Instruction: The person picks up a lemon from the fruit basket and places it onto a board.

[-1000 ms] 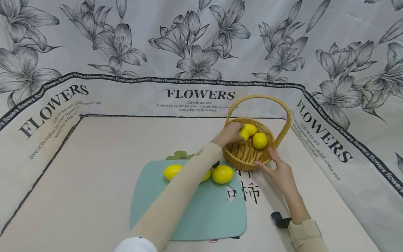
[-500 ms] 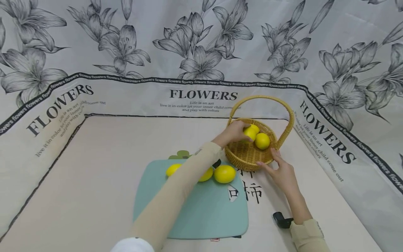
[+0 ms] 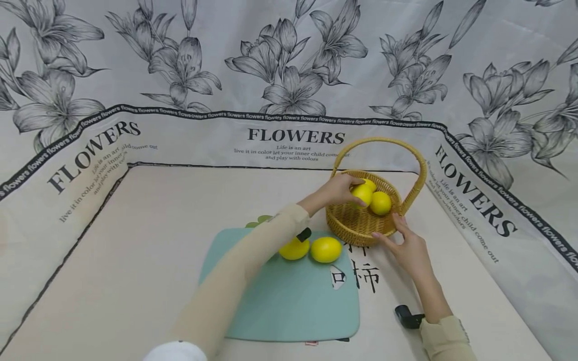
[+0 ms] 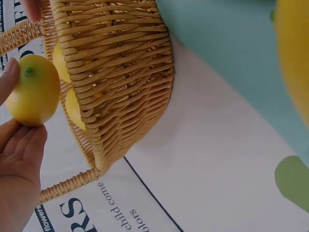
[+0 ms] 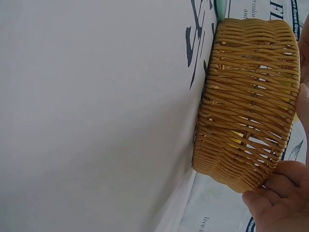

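Note:
My left hand (image 3: 336, 191) reaches into a wicker basket (image 3: 352, 229) with a tall arched handle. It pinches a yellow lemon (image 3: 362, 194) between thumb and fingers; in the left wrist view this lemon (image 4: 34, 92) has a green stem end and appears at the basket's opening. Two more lemons lie inside, one to the right (image 3: 381, 203) and one behind, partly hidden (image 3: 371, 184). At the basket's near right side, my right hand (image 3: 413, 253) grips the rim, thumb in front and fingers near the handle base. Woven wall (image 5: 251, 106) fills much of the right wrist view.
Left of the basket, a pale blue-green board (image 3: 293, 301) bears two visible lemons (image 3: 326, 249), under and beside my left sleeve (image 3: 253, 255). Green leaf-like shapes (image 3: 259, 220) show behind the board. A printed flower cloth (image 3: 293, 90) hangs at the back.
The lemon in my left hand has shifted slightly right, toward the others in the basket. My left sleeve now covers the leftmost lemon on the board. The right hand stays on the rim.

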